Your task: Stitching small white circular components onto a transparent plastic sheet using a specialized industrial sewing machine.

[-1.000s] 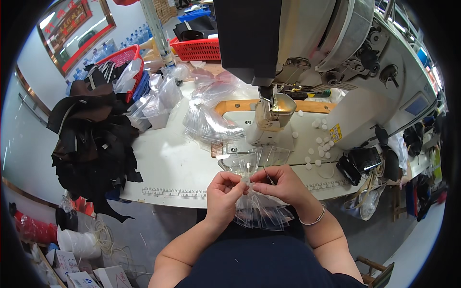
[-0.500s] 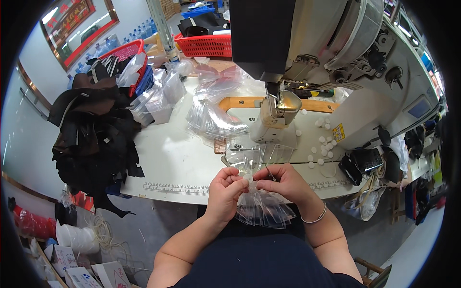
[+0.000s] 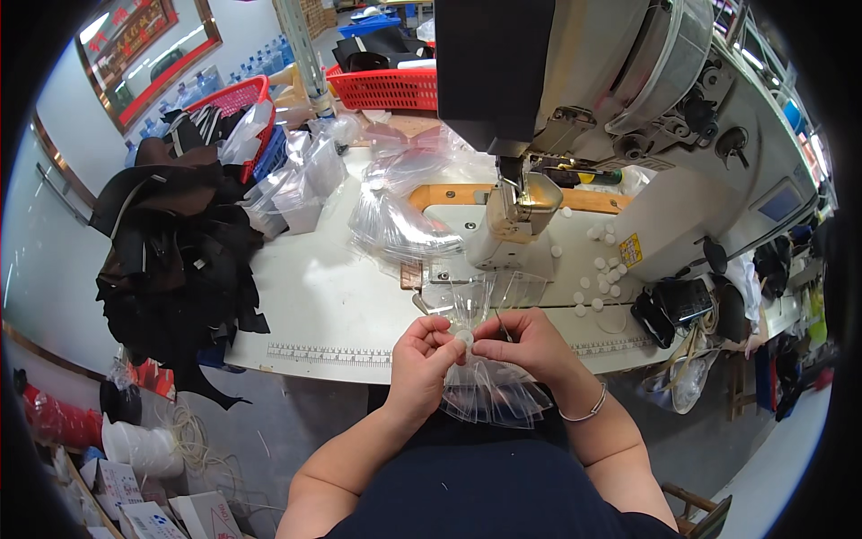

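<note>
A bundle of clear plastic sheets [image 3: 494, 392] is pinched together at its middle and fans out above and below my hands at the table's front edge. A small white round disc [image 3: 463, 337] lies at the gathered middle. My left hand [image 3: 426, 361] is closed, thumb and fingers pinching the disc and the plastic from the left. From the right, my right hand [image 3: 528, 347] is closed too, fingertips pressed together at the disc's edge. A thin dark strand or needle [image 3: 503, 325] shows by its fingers; which one I cannot tell.
Behind my hands stands a sewing machine [image 3: 521, 211]. White discs [image 3: 603, 286] lie scattered right of it. More clear plastic sheets [image 3: 395, 225] are stacked to its left, beyond them a red basket [image 3: 382, 90]. Black fabric scraps [image 3: 180, 269] hang off the left edge. A black pouch [image 3: 673, 310] lies right.
My right fingertips have shifted slightly at the disc, and more of the disc shows. The plastic stays in nearly the same place. The view has moved a little.
</note>
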`<state>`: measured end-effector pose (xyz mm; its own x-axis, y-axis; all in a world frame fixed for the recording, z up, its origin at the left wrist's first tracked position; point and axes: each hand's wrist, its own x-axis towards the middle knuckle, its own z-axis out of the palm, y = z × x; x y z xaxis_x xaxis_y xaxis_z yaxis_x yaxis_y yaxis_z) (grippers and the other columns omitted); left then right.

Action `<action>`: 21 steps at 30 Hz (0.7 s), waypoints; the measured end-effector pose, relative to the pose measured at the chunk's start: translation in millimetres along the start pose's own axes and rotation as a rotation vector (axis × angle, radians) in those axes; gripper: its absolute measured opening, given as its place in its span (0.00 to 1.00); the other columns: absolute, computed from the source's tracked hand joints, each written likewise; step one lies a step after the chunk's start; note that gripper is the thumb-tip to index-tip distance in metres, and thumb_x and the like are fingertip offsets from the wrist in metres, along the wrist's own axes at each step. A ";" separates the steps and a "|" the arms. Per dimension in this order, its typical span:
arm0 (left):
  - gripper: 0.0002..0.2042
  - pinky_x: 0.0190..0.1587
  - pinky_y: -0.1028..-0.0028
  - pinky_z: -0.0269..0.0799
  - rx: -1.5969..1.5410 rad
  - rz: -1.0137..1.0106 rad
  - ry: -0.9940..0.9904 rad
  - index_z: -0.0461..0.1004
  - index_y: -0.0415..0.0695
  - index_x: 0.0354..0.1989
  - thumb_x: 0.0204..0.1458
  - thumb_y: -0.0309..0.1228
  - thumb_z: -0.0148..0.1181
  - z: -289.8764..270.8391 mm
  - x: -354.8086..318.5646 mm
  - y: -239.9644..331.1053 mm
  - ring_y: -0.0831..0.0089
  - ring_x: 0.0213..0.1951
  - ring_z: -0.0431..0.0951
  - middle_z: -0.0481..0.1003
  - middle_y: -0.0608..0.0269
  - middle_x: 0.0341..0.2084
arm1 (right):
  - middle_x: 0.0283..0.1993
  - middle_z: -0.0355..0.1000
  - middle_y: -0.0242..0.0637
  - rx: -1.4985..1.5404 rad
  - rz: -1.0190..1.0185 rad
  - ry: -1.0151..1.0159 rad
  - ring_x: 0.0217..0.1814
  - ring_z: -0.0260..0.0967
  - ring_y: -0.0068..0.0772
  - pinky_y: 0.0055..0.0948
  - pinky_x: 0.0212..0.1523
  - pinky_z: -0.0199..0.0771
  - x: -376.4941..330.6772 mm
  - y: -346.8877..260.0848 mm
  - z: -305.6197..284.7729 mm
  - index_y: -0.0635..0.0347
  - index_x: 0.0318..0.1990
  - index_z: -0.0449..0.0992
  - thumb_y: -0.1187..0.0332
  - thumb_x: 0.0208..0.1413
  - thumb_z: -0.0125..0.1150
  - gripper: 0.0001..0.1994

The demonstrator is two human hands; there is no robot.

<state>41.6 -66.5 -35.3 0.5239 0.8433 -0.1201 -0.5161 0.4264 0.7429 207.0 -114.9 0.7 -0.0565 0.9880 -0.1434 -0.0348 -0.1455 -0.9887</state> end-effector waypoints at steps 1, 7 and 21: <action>0.14 0.32 0.79 0.69 0.001 0.000 -0.001 0.62 0.37 0.39 0.45 0.18 0.56 -0.3 0.3 -0.6 0.77 0.25 0.72 0.71 0.62 0.24 | 0.28 0.73 0.31 0.012 0.019 0.036 0.29 0.66 0.15 0.15 0.32 0.66 1.0 0.4 2.0 0.66 0.32 0.76 0.73 0.45 0.62 0.07; 0.11 0.33 0.79 0.69 0.020 -0.002 -0.024 0.64 0.37 0.37 0.46 0.19 0.57 3.4 6.6 -5.0 0.77 0.26 0.72 0.71 0.62 0.25 | 0.24 0.72 0.29 0.018 -0.024 0.163 0.24 0.61 0.11 0.12 0.25 0.60 -1.1 7.8 5.5 0.64 0.27 0.75 0.74 0.45 0.63 0.04; 0.05 0.33 0.79 0.67 0.064 -0.135 -0.267 0.68 0.37 0.29 0.47 0.24 0.57 26.8 30.4 29.8 0.77 0.27 0.71 0.71 0.61 0.23 | 0.35 0.71 0.31 -0.994 -1.000 0.492 0.33 0.65 0.35 0.28 0.30 0.68 25.9 -4.1 -42.1 0.55 0.36 0.75 0.78 0.30 0.63 0.18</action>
<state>60.3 -36.9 0.8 0.7489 0.6609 -0.0498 -0.3902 0.5003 0.7729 247.7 -86.6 -0.8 -0.0798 0.6028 0.7939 0.8327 0.4781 -0.2793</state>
